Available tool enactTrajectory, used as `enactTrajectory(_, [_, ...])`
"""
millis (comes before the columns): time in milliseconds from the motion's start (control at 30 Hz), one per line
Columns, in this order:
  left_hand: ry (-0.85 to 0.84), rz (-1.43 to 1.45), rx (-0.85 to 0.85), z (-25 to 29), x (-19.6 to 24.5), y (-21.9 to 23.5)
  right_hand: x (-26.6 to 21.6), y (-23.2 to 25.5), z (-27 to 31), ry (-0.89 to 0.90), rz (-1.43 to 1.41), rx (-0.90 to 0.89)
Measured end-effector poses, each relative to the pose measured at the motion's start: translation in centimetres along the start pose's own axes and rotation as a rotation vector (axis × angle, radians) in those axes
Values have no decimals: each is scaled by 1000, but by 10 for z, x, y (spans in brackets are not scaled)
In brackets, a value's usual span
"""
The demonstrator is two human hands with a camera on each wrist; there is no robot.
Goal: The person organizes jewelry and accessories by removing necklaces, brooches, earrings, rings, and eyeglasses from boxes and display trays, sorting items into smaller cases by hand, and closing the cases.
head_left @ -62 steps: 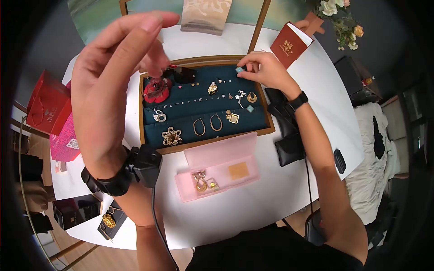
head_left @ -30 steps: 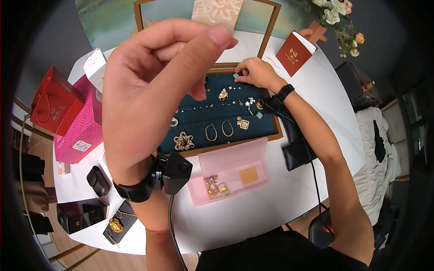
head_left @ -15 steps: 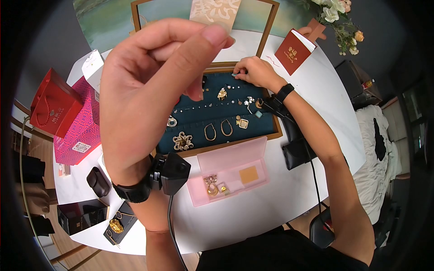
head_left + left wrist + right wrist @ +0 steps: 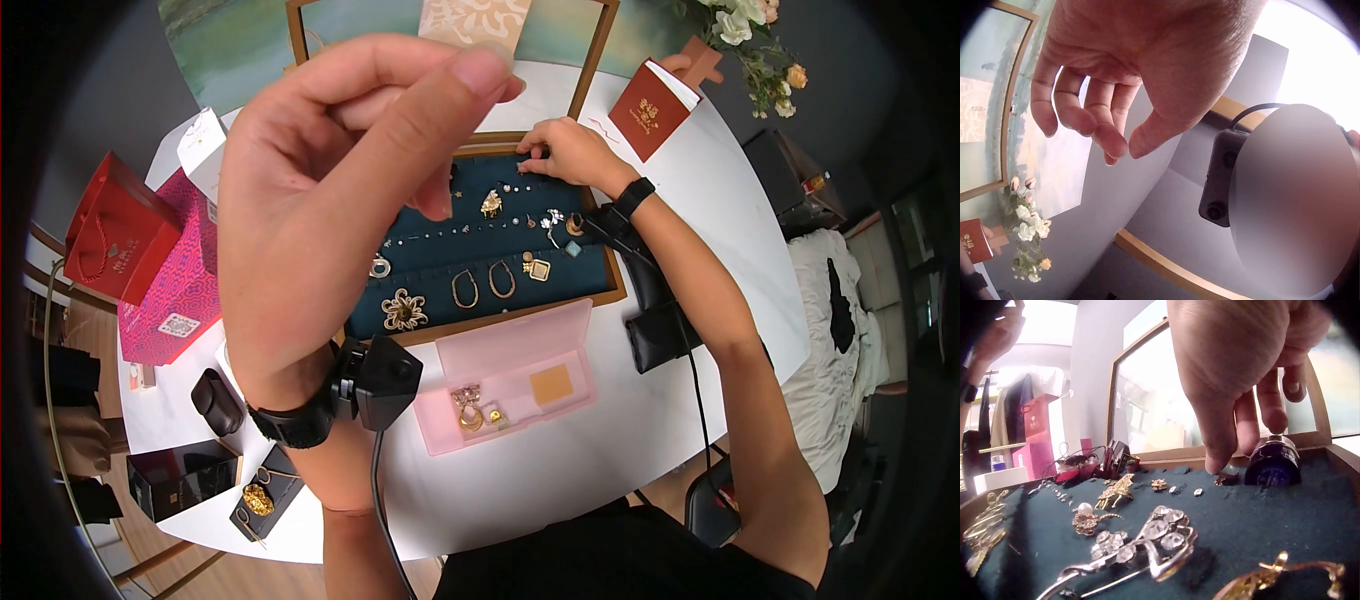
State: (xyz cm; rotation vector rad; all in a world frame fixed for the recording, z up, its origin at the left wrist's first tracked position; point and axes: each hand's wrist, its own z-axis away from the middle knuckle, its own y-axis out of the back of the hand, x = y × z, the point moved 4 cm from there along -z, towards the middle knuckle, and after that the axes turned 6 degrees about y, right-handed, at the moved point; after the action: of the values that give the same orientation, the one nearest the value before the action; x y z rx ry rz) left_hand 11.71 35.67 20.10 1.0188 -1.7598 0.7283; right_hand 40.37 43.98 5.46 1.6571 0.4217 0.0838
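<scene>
My left hand point(image 4: 320, 200) is raised close before the head camera, its fingers loosely bent and nothing showing between them. In the left wrist view the thumb of the left hand point(image 4: 1147, 81) hangs close to the index fingertip. My right hand point(image 4: 575, 155) is at the back right corner of the dark teal jewelry tray point(image 4: 430, 248). In the right wrist view the thumb and index finger of the right hand point(image 4: 1235, 369) pinch a small turquoise earring point(image 4: 1227, 474) low on the fabric, mostly hidden. A dark blue round thing point(image 4: 1272, 464) stands beside the fingers.
Brooches, hoop earrings point(image 4: 502, 281) and studs lie in the tray; its glazed lid point(image 4: 598, 60) stands raised behind. An open pink box point(image 4: 515, 335) with jewelry lies in front. A black case point(image 4: 655, 335), a red booklet point(image 4: 650, 110) and gift bags point(image 4: 118, 235) stand around.
My left hand has come right and nearer the tray's middle in the head view, then stays nearly still. The right hand has lowered the turquoise earring toward the fabric at the back corner.
</scene>
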Motion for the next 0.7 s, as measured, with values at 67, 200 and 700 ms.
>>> enactTrajectory(67, [1,14,-1,0,-1,0,2,-2,-1,-9,-14,-20])
enactTrajectory(200, [1,30,-6,0,-1,0,3,-6,-3,15,-72,-93])
enactTrajectory(700, [-4,42,-55,-1,-2,-1,5,-8,-7,221,-277,-172])
